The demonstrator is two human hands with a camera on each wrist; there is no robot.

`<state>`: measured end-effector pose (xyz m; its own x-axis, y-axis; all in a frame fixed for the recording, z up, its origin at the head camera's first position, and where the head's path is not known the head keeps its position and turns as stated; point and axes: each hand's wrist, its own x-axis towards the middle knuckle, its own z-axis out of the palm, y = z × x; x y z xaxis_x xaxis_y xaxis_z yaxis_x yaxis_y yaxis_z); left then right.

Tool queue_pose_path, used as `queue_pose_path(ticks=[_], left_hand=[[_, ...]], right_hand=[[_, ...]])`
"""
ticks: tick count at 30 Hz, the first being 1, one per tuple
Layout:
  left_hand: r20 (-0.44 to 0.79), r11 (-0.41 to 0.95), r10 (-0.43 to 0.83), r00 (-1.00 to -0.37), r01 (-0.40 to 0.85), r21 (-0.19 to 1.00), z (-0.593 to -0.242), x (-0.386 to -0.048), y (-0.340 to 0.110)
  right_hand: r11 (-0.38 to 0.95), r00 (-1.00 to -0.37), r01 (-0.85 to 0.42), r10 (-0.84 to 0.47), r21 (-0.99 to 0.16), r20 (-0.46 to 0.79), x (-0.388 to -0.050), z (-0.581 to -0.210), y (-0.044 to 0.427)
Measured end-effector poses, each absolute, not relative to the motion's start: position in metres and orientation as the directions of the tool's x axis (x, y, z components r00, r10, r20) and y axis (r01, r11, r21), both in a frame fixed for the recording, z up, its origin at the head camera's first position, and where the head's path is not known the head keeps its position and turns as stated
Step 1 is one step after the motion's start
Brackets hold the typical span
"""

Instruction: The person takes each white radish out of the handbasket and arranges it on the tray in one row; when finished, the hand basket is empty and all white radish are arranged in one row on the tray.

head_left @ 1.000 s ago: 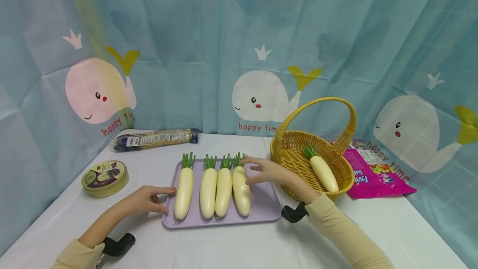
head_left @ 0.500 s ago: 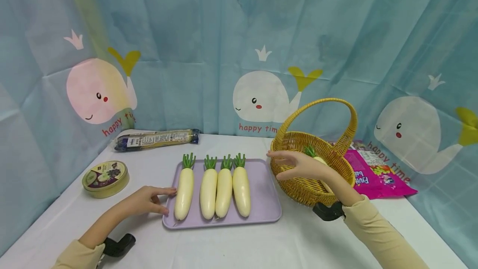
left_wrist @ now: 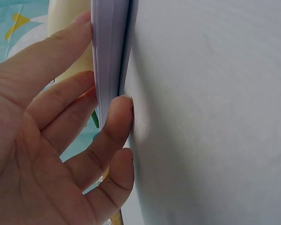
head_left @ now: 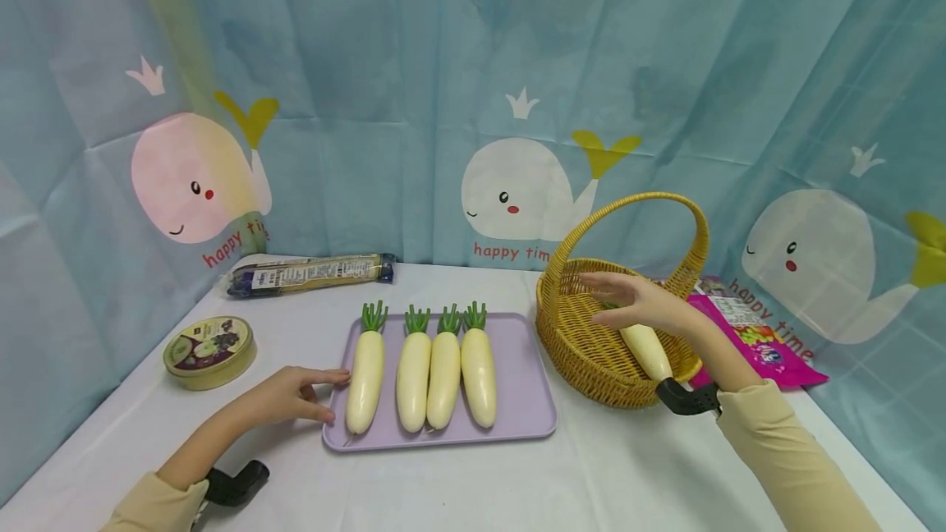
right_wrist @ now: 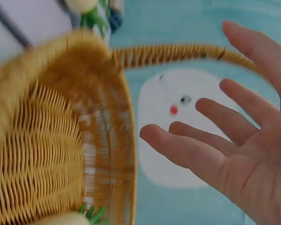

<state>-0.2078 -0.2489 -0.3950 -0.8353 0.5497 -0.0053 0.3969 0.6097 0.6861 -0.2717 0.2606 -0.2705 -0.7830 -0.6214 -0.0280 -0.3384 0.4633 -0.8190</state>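
My left hand [head_left: 284,396] rests at the left edge of a lilac tray [head_left: 523,388], its loosely bent fingers [left_wrist: 113,125] touching the rim [left_wrist: 105,47] in the left wrist view. Several white radishes [head_left: 365,384] with green stem tops lie side by side on the tray, the leftmost beside my left fingertips. Over the yellow wicker basket [head_left: 572,360] hovers my right hand [head_left: 645,302], fingers spread and holding nothing. Inside that basket lies another white radish [head_left: 645,351], its top partly hidden by my right hand; its pale end [right_wrist: 61,219] also shows in the right wrist view.
A round tin [head_left: 209,354] stands at the left, and a long clear-wrapped packet [head_left: 310,273] lies at the back left. Behind the basket's right side is a pink snack bag [head_left: 761,343]. The basket's tall handle [head_left: 636,202] arches above it; a blue curtain [head_left: 355,146] hangs behind.
My right hand has left the rightmost radish on the tray and moved right, over the basket. My left hand stays at the tray's edge, and the radishes lie as before.
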Motion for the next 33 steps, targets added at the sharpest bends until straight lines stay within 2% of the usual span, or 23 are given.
queue_pose_path(ticks=[7, 15, 24, 33], left_hand=[[0.014, 0.602, 0.558, -0.830, 0.416, 0.682, -0.396, -0.208, -0.250], [0.010, 0.601, 0.552, -0.834, 0.406, 0.689, -0.395, -0.207, -0.250], [0.009, 0.590, 0.553, -0.833, 0.399, 0.702, -0.393, -0.207, -0.249], [0.005, 0.579, 0.556, -0.831, 0.391, 0.715, -0.395, -0.206, -0.249]], right_hand=[[0.530, -0.849, -0.342, -0.529, -0.776, 0.014, -0.300, -0.271, 0.280], [0.616, -0.893, -0.333, -0.448, -0.714, 0.029, -0.322, -0.273, 0.287], [0.723, -0.919, -0.339, -0.392, -0.602, 0.047, -0.343, -0.299, 0.305], [0.799, -0.916, -0.342, -0.401, -0.495, -0.014, -0.349, -0.317, 0.313]])
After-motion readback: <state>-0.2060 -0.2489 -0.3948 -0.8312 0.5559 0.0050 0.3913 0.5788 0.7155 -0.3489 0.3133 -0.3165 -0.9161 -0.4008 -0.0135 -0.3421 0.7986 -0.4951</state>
